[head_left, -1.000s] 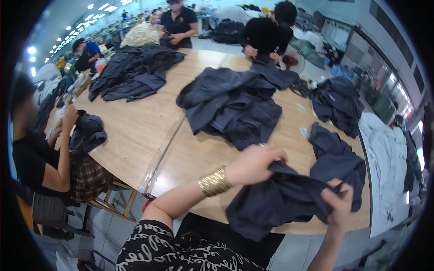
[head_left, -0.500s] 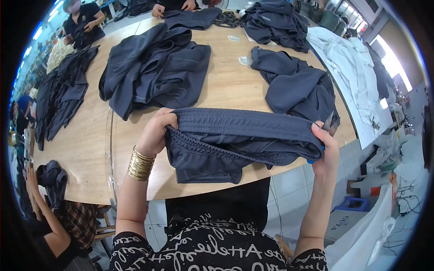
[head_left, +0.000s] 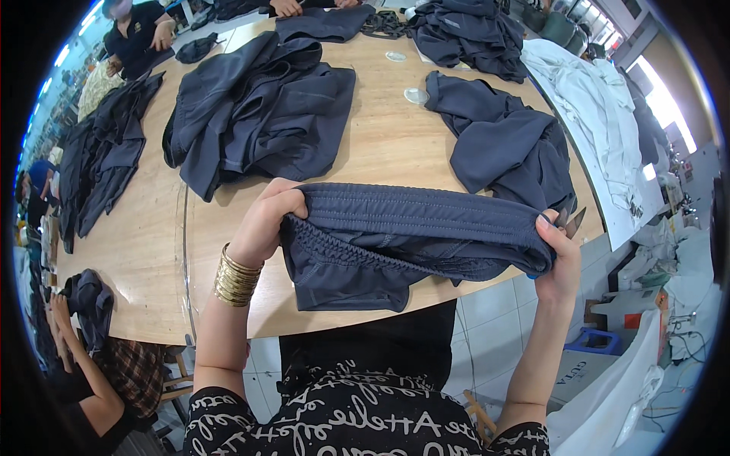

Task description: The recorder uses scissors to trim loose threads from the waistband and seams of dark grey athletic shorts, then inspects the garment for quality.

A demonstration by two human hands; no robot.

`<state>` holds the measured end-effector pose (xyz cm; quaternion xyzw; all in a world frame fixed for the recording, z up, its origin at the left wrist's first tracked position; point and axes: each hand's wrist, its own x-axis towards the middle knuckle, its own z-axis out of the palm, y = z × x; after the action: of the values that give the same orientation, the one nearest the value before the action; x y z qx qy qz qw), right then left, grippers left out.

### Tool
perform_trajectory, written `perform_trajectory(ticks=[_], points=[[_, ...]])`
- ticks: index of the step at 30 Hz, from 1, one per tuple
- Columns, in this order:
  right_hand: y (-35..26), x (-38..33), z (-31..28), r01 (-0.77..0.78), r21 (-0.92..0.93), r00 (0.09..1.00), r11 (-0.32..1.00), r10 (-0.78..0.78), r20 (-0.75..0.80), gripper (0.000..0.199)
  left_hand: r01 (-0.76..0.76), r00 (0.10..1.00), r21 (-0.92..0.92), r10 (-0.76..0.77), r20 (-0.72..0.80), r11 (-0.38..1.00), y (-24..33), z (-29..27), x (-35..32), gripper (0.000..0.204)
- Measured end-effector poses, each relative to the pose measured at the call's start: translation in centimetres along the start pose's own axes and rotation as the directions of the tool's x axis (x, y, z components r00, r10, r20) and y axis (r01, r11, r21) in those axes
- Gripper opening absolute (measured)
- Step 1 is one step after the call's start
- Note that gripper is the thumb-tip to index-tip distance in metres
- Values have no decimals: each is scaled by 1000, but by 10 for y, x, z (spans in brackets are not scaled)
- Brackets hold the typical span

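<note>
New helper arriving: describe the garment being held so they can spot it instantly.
On the wooden table, look to the near edge. The dark navy garment is stretched by its elastic waistband between the left hand and right hand; the other garments lie in loose piles.

left hand (head_left: 266,220) clenched, right hand (head_left: 561,254) pinching, arms spread

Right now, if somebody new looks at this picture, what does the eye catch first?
First, the dark blue garment stretched by its elastic waistband between the left hand and right hand, low in the middle. Next, the gold bangles on the left wrist, and dark clothing piles across the wooden table.
</note>
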<state>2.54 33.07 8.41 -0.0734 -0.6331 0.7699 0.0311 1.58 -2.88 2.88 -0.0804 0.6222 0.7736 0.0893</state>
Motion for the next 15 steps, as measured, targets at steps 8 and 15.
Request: perform_trajectory(ticks=[8, 15], points=[[-12, 11, 32, -206, -240, 971, 949, 228, 67, 16, -271, 963, 422, 243, 120, 865, 3, 28, 14, 28], [-88, 87, 54, 596, -697, 261, -398, -725, 637, 24, -364, 930, 336, 320, 180, 868, -46, 15, 33, 28]])
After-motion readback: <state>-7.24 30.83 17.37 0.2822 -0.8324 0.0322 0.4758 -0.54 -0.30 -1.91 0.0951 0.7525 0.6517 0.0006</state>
